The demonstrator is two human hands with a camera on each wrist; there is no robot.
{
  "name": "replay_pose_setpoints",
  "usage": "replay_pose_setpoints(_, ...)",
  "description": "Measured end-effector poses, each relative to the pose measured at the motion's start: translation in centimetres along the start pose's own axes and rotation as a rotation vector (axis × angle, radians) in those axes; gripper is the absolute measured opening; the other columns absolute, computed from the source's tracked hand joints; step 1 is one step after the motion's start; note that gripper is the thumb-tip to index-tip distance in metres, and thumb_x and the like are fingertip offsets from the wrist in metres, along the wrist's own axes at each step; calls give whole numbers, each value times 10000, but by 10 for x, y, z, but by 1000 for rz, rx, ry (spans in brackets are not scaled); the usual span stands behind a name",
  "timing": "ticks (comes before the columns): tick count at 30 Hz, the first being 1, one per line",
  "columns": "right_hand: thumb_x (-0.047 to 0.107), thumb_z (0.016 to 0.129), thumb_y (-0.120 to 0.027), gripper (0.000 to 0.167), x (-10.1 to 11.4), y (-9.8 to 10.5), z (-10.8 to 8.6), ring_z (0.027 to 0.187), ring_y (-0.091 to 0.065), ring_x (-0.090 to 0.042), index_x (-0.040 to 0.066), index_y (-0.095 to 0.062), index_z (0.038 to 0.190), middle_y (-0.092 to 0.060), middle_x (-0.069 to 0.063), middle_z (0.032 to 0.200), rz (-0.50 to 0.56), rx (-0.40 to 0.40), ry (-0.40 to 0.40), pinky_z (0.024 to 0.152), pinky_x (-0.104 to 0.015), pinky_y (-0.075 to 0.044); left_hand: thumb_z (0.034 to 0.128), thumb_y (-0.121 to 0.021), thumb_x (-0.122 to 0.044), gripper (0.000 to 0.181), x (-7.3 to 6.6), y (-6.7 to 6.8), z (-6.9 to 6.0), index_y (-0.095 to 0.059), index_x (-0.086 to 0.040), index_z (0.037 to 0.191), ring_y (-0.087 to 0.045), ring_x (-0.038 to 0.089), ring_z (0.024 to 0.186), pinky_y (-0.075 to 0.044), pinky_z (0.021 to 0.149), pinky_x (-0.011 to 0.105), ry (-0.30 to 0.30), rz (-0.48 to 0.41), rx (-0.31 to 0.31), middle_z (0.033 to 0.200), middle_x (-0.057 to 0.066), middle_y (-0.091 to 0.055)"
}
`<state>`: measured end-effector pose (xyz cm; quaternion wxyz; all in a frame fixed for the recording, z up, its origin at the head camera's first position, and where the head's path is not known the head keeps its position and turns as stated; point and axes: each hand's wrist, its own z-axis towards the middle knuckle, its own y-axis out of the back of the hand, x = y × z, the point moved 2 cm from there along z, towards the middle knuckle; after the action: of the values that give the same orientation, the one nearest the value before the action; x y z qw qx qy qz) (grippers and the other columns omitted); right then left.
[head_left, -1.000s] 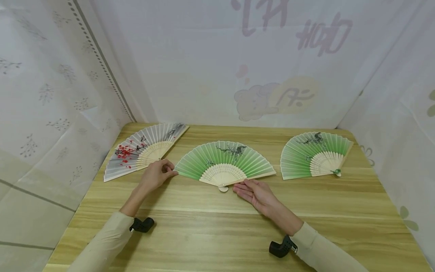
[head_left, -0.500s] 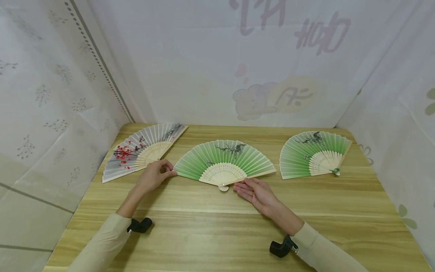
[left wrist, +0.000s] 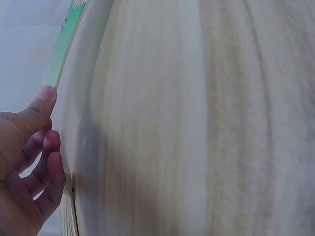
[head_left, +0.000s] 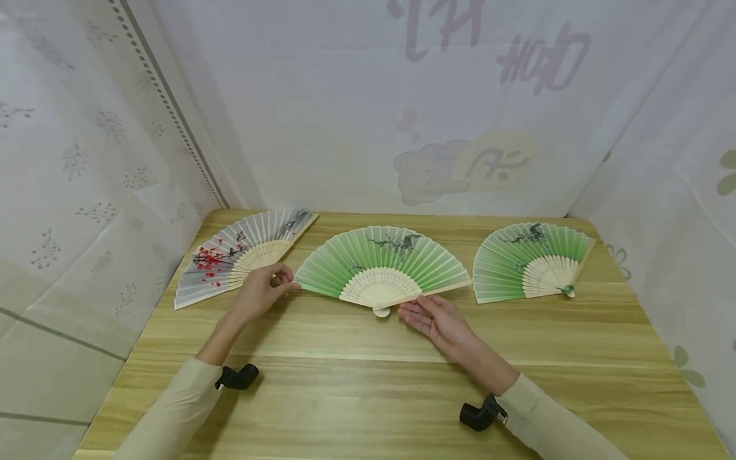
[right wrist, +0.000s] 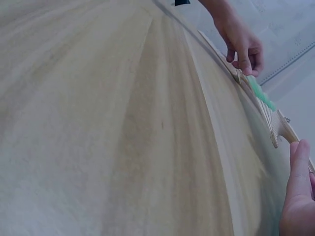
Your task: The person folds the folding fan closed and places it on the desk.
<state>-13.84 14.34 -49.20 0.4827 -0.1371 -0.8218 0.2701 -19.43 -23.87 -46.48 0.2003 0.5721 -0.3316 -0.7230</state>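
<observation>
An open green fan (head_left: pixel 382 255) with a dark branch print is spread at the table's middle. My left hand (head_left: pixel 261 295) pinches its left end between thumb and fingers; the left wrist view shows the thumb on the green edge (left wrist: pixel 61 49). Under the fan's right guard stick, near the pale ribs, my right hand (head_left: pixel 443 324) grips with thumb on the stick and the other fingers extended beneath. In the right wrist view the fan's ribs (right wrist: pixel 268 115) stand between both hands, seen nearly edge-on.
A grey-white fan with red blossoms (head_left: pixel 215 259) lies open at the back left, just behind my left hand. A second green fan (head_left: pixel 500 265) lies open at the right, its tip close to the middle fan. Patterned cloth (head_left: pixel 322 128) hangs behind the wooden table (head_left: pixel 345 396).
The middle fan has shifted slightly up and to the right in the head view, its right side along with my right hand. My left hand has barely moved.
</observation>
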Motion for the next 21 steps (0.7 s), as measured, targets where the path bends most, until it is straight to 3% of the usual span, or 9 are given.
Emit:
replay_pose_setpoints(5,99,1109,-434,225,5,1,2,1072,-690,-296,-91,-462,1227,-683,-240,1137,-11,18,27,976,-359,-503,910,-787,-133,162,-3,1,4,-647,-54,927,-478,159,612,-366,537,252,-37,-5,-26,782,58,-601)
replay_pose_setpoints(14,85,1100,-448,187,18,0,2,1060,-694,-295,-73,-476,1195,-688,-233,1127,-35,63,84,975,-374,-504,900,-791,-110,173,-11,5,14,-633,-50,935,-636,255,717,-484,595,271,-53,-29,-79,858,66,-644)
replay_pose_setpoints(21,94,1098,-466,211,27,2,3,1059,-695,-294,-81,-503,1211,-669,-263,1160,-55,107,107,983,-384,-496,895,-791,-83,181,-19,8,20,-616,-53,929,-621,232,691,-463,592,279,-86,-33,-105,881,88,-631)
